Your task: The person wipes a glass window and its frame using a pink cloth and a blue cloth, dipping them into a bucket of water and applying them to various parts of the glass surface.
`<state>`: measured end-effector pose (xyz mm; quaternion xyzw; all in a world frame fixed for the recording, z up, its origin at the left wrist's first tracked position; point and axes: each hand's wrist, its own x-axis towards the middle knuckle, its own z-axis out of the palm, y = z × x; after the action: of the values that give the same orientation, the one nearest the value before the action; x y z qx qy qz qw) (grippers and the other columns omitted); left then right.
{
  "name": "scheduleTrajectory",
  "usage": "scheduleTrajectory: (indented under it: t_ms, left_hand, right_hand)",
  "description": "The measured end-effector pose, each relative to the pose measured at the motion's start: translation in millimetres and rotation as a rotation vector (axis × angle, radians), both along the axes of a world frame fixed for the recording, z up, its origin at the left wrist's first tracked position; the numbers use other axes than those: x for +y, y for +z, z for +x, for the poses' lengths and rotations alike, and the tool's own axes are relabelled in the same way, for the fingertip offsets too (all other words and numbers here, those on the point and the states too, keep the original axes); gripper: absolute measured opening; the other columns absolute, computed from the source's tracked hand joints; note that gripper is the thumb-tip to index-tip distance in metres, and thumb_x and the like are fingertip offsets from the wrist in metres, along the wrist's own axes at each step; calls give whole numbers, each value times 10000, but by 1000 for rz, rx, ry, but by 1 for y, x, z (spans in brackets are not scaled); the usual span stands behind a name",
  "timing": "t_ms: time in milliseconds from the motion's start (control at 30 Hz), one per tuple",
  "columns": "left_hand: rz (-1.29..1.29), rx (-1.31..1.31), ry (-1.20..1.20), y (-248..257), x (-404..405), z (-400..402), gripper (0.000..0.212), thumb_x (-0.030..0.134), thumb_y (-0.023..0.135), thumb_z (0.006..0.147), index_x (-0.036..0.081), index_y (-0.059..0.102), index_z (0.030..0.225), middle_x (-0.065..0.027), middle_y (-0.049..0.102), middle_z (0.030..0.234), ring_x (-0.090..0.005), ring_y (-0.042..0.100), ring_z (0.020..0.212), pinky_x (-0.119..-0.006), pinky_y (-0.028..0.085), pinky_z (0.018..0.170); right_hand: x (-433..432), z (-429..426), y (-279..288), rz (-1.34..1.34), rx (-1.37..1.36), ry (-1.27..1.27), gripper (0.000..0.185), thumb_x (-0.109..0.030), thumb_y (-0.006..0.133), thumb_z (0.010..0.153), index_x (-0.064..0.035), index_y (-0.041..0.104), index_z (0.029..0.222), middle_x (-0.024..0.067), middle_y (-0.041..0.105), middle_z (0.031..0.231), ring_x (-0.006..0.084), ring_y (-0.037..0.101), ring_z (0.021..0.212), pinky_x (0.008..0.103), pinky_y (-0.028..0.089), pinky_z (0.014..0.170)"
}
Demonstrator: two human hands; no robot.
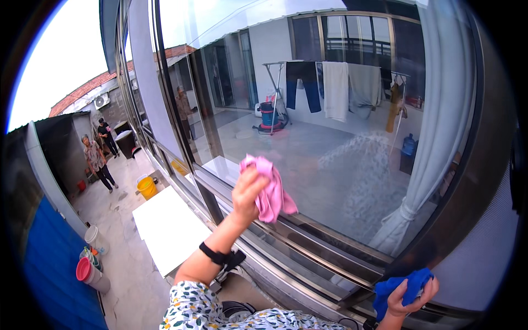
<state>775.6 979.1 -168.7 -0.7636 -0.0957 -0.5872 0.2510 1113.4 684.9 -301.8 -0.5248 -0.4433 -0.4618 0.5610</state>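
My left hand [246,198] is raised in front of a large window pane [301,169] and grips a bunched pink cloth [272,194]. Whether the cloth touches the glass I cannot tell. Lower right, by the window frame's bottom corner, my right hand [412,295] holds a crumpled blue cloth [402,286]. A whitish, streaky wet-looking patch [363,177] marks the right part of the pane. Below the glass run the metal rails of the window sill [321,251]. A black band [214,253] circles my left wrist.
A white board [171,227] lies below the sill, with a yellow bucket [147,187] beyond it. Two people [98,161] stand in the yard at left. Several buckets [93,274] line the blue sheet [57,264]. Behind the glass are a tied curtain [441,123] and a laundry rack [276,82].
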Motion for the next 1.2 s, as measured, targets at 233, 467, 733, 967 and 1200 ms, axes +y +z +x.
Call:
scheduleTrajectory:
  t_ms: [233,467,733,967,1200]
  left_hand:
    - [-22,-85,145,11,31,-30,381,3,678,747,-14,639,1126,-241,613,1191,-390,578,1160,-447,452,991]
    - [107,-179,103,195,69,-35,367,83,592,857,7,590,1216,-229,613,1202,-374,576,1164,-400,440,1000]
    - [-223,-315,162,379,92,-32,257,158,512,917,59,630,1123,-147,686,940,-243,648,902,-351,490,770]
    - [-102,-331,255,302,72,-19,314,244,525,918,63,618,1158,-233,664,1028,-339,643,1019,-382,490,846]
    - [77,-137,91,123,32,-7,453,107,692,789,46,609,1230,-205,567,1287,-372,530,1217,-418,394,1047]
  right_hand:
    - [-3,0,0,-34,-4,-21,536,-188,605,834,56,394,1262,266,499,1110,359,538,920,443,438,781]
    - [-6,-5,0,-51,45,-51,533,-187,608,846,48,389,1271,262,504,1114,368,531,962,462,418,844]
    - [0,-3,-6,-35,36,-95,563,-181,607,838,23,369,1306,264,486,1155,372,523,991,471,413,870]
    - [1,-1,-18,2,66,-60,510,-132,628,866,66,406,1281,289,479,1236,386,535,1062,465,419,928]
    - [1,-5,-15,3,56,-88,519,-123,619,874,59,389,1301,286,465,1250,383,530,1078,461,422,928]
